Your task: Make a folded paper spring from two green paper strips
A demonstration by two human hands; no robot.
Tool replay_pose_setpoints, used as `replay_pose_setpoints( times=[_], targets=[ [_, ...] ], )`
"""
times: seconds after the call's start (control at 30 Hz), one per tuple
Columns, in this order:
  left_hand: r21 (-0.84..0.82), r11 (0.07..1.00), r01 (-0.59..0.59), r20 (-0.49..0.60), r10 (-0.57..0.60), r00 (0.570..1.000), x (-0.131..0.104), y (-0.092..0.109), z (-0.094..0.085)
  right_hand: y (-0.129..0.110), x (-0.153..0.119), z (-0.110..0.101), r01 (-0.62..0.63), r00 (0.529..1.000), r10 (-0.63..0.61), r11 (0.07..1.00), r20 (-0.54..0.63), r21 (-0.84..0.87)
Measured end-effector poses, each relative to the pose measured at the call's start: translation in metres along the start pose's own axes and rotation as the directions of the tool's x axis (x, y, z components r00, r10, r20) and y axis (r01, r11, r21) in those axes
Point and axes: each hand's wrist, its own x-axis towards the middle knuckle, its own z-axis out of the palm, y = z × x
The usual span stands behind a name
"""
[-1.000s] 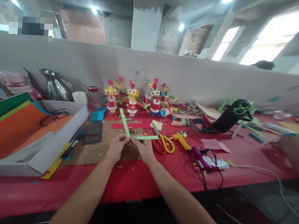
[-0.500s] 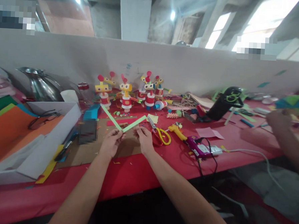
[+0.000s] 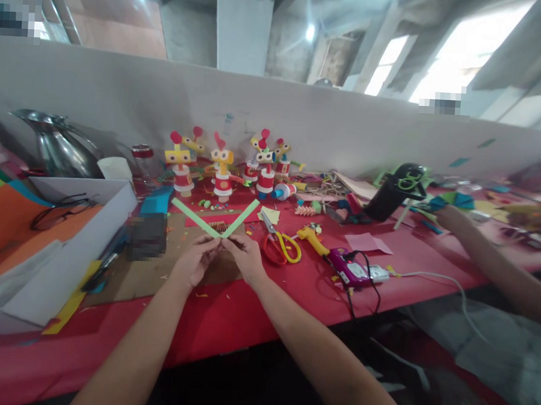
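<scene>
Two light green paper strips (image 3: 243,217) meet in a V whose point lies between my fingertips; whether they are glued there I cannot tell. My left hand (image 3: 198,258) pinches the V's bottom from the left. From the right, my right hand (image 3: 244,257) closes on the same corner, its fingertips against the left ones. Under them lies a brown cardboard sheet (image 3: 176,276). Just beyond the strips rests a small coiled paper spring (image 3: 220,226). Scissors (image 3: 281,242) with red and yellow handles lie right of my right hand.
Several paper-cup figures (image 3: 222,182) stand at the back. A yellow glue gun (image 3: 312,240) lies beside a purple power strip (image 3: 349,268). On the left are a white box (image 3: 80,241) of coloured paper and a steel jug (image 3: 60,146). A co-worker's arm (image 3: 485,250) reaches in from the right.
My right hand has moved left and down to join my left hand at the V's corner. The V has become narrower. The co-worker's hand has shifted left, and the view has turned slightly right.
</scene>
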Motion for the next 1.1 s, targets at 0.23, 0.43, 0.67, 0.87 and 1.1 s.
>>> replay_pose_setpoints(
  times=[0.23,0.43,0.67,0.87,1.1],
  targets=[
    [0.135,0.990,-0.042,0.028,0.039,0.999,-0.003,-0.001,0.002,-0.005,-0.001,-0.001,-0.136,0.990,0.140,0.986,-0.032,0.092],
    [0.140,0.989,-0.055,-0.002,0.056,0.998,0.001,-0.004,-0.002,-0.010,0.000,-0.001,-0.127,0.992,0.129,0.985,-0.007,0.121],
    [0.156,0.986,-0.064,-0.018,0.067,0.998,0.001,-0.005,0.000,-0.004,0.001,-0.002,-0.117,0.993,0.115,0.987,0.022,0.112],
    [0.123,0.990,-0.065,-0.071,0.074,0.995,0.003,-0.004,-0.002,-0.001,0.004,-0.004,-0.098,0.984,0.115,0.987,-0.137,0.124],
    [0.031,0.998,-0.045,-0.086,0.048,0.995,0.007,-0.004,-0.004,-0.003,0.001,-0.004,-0.148,0.983,0.160,0.981,-0.093,0.122]
  ],
)
